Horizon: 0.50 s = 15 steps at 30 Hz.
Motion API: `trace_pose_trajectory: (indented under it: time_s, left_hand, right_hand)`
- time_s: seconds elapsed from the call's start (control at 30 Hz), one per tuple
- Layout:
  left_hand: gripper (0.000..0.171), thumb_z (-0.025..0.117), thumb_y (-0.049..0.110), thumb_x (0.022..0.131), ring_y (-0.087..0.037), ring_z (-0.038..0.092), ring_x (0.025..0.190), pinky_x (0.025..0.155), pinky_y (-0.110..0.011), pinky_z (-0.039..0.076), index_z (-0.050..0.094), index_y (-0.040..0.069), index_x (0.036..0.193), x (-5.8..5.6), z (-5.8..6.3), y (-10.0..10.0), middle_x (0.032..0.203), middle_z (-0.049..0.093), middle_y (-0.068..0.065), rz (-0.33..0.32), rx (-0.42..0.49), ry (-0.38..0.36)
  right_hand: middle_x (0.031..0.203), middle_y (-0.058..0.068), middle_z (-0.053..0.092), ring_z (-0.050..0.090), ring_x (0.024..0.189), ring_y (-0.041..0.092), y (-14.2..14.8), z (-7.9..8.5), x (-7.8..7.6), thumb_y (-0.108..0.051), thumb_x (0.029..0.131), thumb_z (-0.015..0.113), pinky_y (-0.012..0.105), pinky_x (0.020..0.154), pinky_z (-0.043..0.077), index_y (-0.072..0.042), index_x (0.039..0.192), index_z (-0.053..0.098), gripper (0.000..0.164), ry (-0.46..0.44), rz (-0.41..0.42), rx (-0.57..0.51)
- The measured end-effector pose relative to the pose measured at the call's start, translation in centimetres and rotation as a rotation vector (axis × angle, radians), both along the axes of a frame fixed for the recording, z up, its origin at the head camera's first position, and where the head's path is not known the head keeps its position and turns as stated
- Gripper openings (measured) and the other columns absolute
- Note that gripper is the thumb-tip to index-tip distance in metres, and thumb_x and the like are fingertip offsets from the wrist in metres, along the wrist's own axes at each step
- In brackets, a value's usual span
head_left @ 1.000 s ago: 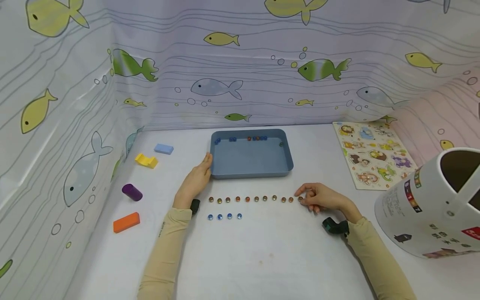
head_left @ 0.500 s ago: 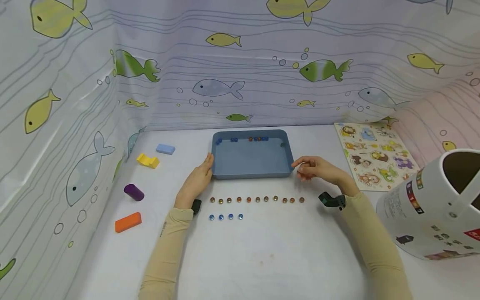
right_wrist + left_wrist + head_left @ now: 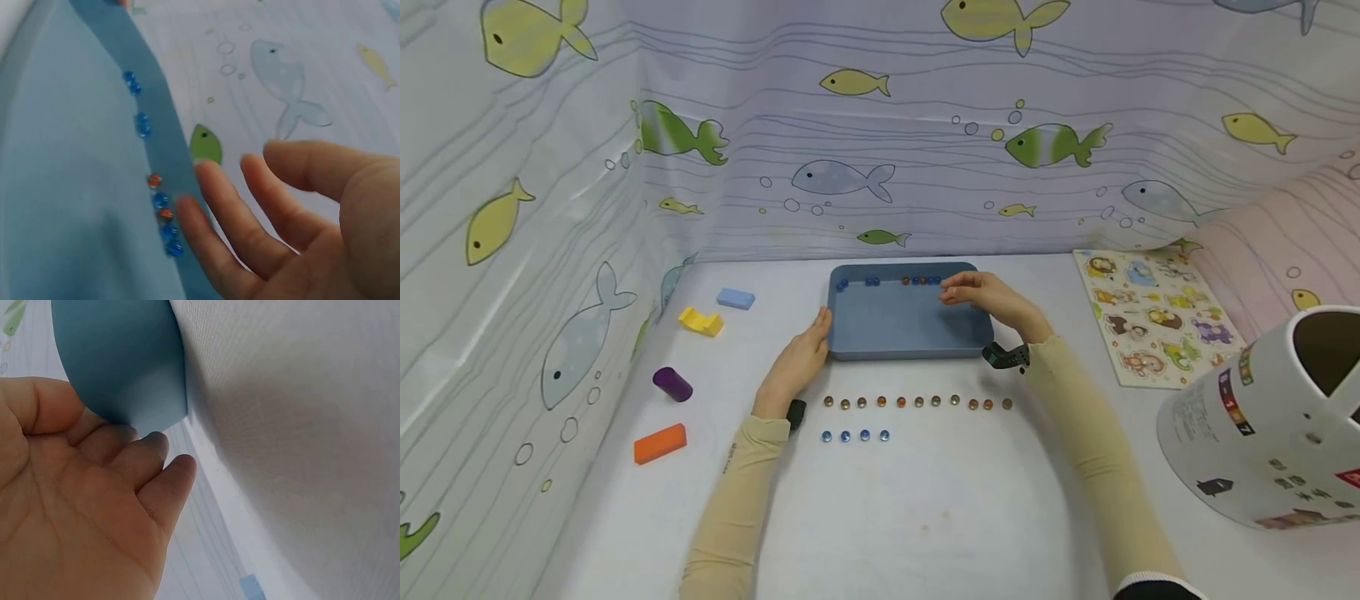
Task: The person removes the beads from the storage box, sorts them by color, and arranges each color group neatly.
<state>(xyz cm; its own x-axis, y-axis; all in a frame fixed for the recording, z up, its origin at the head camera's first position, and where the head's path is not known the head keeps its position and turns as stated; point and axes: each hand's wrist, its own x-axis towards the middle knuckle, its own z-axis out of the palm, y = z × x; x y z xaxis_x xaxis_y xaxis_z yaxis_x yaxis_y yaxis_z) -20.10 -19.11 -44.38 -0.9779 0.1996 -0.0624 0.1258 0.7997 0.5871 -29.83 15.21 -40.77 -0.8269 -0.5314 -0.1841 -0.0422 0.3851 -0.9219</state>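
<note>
4 blue marbles (image 3: 846,436) lie nearest, beyond them 11 amber marbles (image 3: 919,402). The left hand (image 3: 799,361), grip relaxed, touches the tray (image 3: 895,325); the right hand (image 3: 988,298), grip released, has moved over it, apparently bringing work to the far-wall marbles (image 3: 915,281).

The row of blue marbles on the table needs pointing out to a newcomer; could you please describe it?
Find the blue-grey tray, then the long row of brown and orange marbles on the table in front of it. The row of blue marbles lies just below that row's left end in the head view. Its colour and its count, only four, set it apart.
</note>
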Motion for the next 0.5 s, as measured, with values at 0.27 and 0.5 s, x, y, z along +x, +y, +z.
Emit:
trace_pose_trajectory:
  time_s: [0.27,0.5]
  left_hand:
    - [0.053,0.03,0.015,0.105,-0.03,0.018,0.15,0.123,-0.045,0.021,0.017,0.004,0.154,0.1,-0.1,0.2,0.163,0.013,-0.013,-0.008,0.006,0.001]
    - [0.052,0.031,0.016,0.105,-0.028,0.019,0.15,0.123,-0.044,0.021,0.018,0.005,0.154,0.1,0.2,0.0,0.163,0.014,-0.012,0.009,-0.003,0.006]
  right_hand:
    - [0.127,0.017,0.065,0.053,0.128,0.035,-2.3,-1.7,-2.4,-0.021,0.102,0.05,0.05,0.123,0.017,0.006,0.134,0.049,0.042,-0.034,-0.204,-0.08]
    - [0.101,0.005,0.073,0.063,0.116,0.031,-4.2,-1.6,-3.4,-0.015,0.1,0.051,0.047,0.112,0.041,0.009,0.132,0.05,0.04,-0.051,-0.334,-0.173]
